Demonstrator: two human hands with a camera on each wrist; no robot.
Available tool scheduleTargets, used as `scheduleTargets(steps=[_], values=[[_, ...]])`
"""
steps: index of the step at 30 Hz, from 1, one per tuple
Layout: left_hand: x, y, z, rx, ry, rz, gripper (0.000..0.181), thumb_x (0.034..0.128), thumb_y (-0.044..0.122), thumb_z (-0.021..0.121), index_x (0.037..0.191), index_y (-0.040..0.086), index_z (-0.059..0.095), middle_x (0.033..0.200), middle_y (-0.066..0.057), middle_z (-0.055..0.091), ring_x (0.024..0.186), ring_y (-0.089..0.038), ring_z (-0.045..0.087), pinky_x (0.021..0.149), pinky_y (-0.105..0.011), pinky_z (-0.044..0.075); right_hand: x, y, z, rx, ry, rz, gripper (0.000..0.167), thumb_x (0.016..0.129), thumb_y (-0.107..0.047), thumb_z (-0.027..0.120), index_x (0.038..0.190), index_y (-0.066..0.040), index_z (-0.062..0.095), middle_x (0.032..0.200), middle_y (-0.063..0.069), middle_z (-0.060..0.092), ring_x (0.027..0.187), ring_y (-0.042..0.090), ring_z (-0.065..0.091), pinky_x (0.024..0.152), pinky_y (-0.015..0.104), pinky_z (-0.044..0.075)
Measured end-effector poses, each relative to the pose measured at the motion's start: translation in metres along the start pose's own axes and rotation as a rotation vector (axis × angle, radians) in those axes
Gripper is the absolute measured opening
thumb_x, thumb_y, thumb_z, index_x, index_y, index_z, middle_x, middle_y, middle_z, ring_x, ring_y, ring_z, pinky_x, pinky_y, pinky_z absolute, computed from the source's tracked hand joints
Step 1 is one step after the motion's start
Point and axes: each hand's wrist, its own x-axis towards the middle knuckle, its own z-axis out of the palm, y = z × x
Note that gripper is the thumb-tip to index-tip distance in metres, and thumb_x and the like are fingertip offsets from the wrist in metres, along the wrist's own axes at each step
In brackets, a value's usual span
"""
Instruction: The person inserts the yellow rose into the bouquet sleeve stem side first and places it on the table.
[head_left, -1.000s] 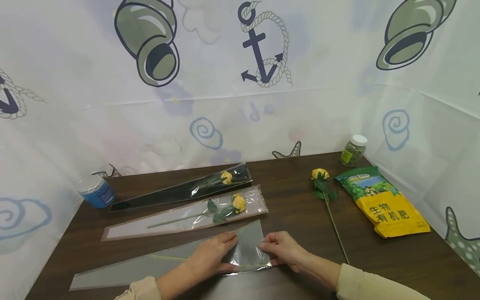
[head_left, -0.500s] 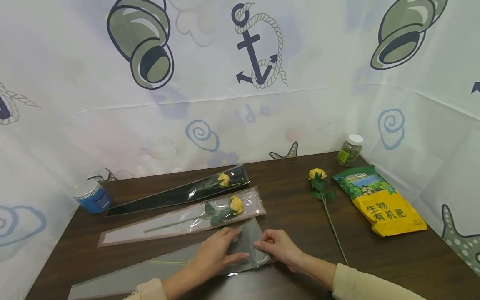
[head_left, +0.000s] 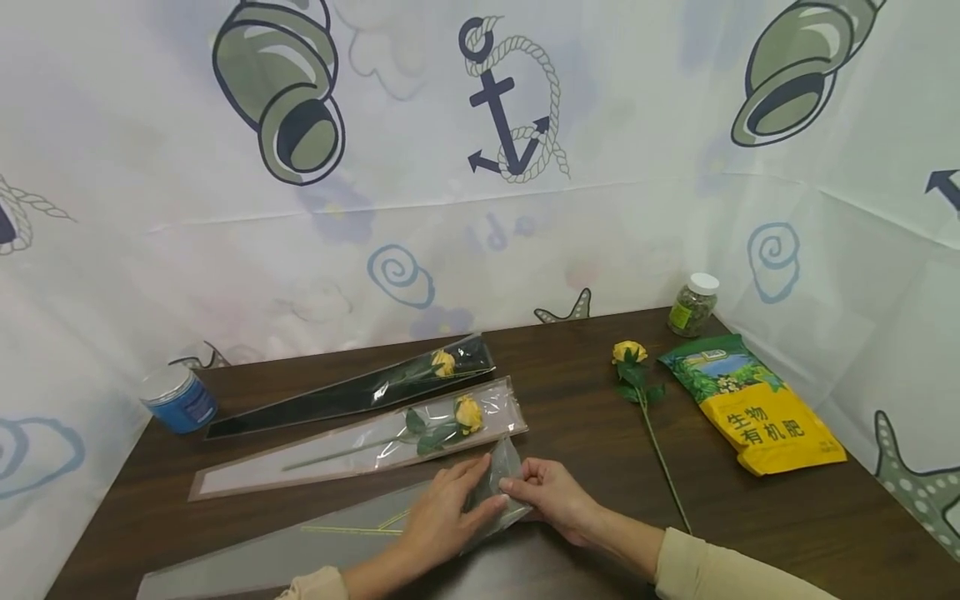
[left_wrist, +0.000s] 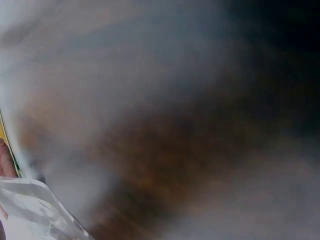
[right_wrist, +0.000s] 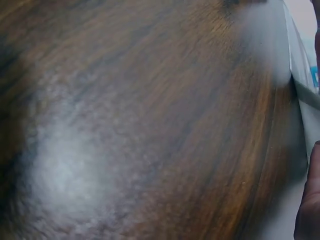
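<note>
A long grey tapered sleeve (head_left: 247,546) with a clear film front lies nearest the person in the head view. At its wide right end the right hand (head_left: 555,500) pinches the film edge between thumb and curled fingers. The left hand (head_left: 442,517) rests on the sleeve beside that end, fingers extended and thumb apart, touching the raised film. Clear film (left_wrist: 40,207) shows at the lower left of the left wrist view, which is mostly blurred. Fingers (right_wrist: 310,200) and part of the film appear at the right edge of the right wrist view.
Behind lie a white sleeve (head_left: 247,479) and a black sleeve (head_left: 300,407), each with a yellow rose. Right of the hands are a loose rose (head_left: 628,352), a yellow-green bag (head_left: 772,425) and a jar (head_left: 693,307). A blue tub (head_left: 183,404) stands at the left.
The film end of the grey sleeve has been drawn up and leftward, and looks narrower and more bunched. Both hands are closer together, the left hand having slid slightly right. The head view has shifted slightly.
</note>
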Motion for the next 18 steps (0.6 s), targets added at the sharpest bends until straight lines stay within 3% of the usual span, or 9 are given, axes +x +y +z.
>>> scheduleTargets(steps=[2, 8, 13, 18], values=[[-0.0002, 0.0005, 0.0005, -0.031, 0.005, 0.004, 0.056, 0.0899, 0.048, 0.056, 0.13, 0.008, 0.057, 0.128, -0.007, 0.059, 0.113, -0.025, 0.056, 0.095, -0.048, 0.043, 0.0002, 0.0004, -0.0004, -0.005, -0.004, 0.006, 0.014, 0.091, -0.011, 0.061, 0.083, -0.007, 0.05, 0.076, -0.004, 0.063, 0.071, 0.006, 0.063, 0.063, 0.022, 0.053], [0.0015, 0.0028, 0.0017, -0.124, 0.014, 0.047, 0.045, 0.0923, 0.039, 0.056, 0.124, 0.007, 0.062, 0.127, -0.008, 0.061, 0.113, -0.028, 0.058, 0.091, -0.048, 0.045, 0.0003, 0.0012, -0.0027, -0.02, -0.004, 0.013, 0.02, 0.092, -0.014, 0.06, 0.076, -0.012, 0.048, 0.066, -0.009, 0.052, 0.061, 0.0, 0.051, 0.056, 0.018, 0.047], [0.0023, 0.0044, 0.0022, -0.204, 0.02, 0.043, 0.041, 0.0943, 0.033, 0.055, 0.122, 0.004, 0.062, 0.127, -0.011, 0.061, 0.116, -0.03, 0.057, 0.093, -0.048, 0.044, 0.0014, 0.0012, -0.0044, 0.014, -0.016, 0.019, 0.016, 0.094, -0.016, 0.058, 0.081, -0.011, 0.05, 0.076, -0.006, 0.061, 0.071, 0.003, 0.061, 0.065, 0.022, 0.053], [0.0052, 0.0056, 0.004, -0.302, 0.078, 0.025, 0.034, 0.0951, 0.024, 0.056, 0.116, 0.0, 0.065, 0.12, -0.014, 0.064, 0.112, -0.031, 0.059, 0.093, -0.045, 0.046, 0.002, 0.0018, -0.0062, 0.022, -0.028, 0.01, 0.014, 0.094, -0.017, 0.057, 0.082, -0.011, 0.052, 0.082, -0.005, 0.065, 0.078, 0.005, 0.064, 0.07, 0.025, 0.055]])
